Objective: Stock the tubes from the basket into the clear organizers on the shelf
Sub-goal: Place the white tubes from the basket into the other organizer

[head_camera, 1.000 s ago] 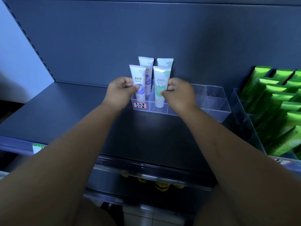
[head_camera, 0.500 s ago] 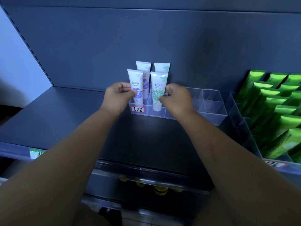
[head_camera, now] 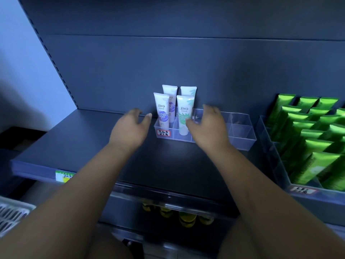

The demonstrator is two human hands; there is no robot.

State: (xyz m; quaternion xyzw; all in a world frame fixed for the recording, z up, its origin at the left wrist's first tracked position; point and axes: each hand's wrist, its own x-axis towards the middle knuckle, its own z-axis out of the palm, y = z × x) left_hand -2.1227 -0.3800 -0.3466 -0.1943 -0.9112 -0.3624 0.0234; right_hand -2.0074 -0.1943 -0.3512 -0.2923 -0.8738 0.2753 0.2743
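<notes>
Lower left corner: edge of a white slotted basket [head_camera: 11, 214], contents out of view.

Front lip of the dark shelf [head_camera: 84, 139]: green-and-yellow price tag [head_camera: 63, 176], blurred, unreadable.

Left hand [head_camera: 130, 128]: open, fingers spread and relaxed, gripping nothing. Held above the shelf just left of the clear organizer [head_camera: 240, 135], apart from its wall.

Organizer standing on the shelf near the back panel, divided into compartments. Handwritten red-bordered label [head_camera: 163, 132] stuck on the front left corner.

Four tubes upright, caps down, in the leftmost compartments, two columns by two rows:
- front left: purple-print tube [head_camera: 162, 111]
- behind it: second purple tube [head_camera: 170, 101], partly hidden
- front right: green-leaf tube [head_camera: 183, 116]
- behind it: second green-leaf tube [head_camera: 188, 91], only the top showing

Right hand [head_camera: 209, 126]: open, fingers loosely curved, gripping nothing. Positioned in front of the organizer's middle compartments, thumb just beside the green-leaf tube in front; contact or gap not resolvable.

Far right: second organizer [head_camera: 265, 131], packed with rows of leaning green tubes [head_camera: 308, 131], red-bordered label [head_camera: 303, 190] on its front, blurred.

Below the shelf lip: yellow-capped items [head_camera: 186, 218] on the lower level, dim, type not discernible.
</notes>
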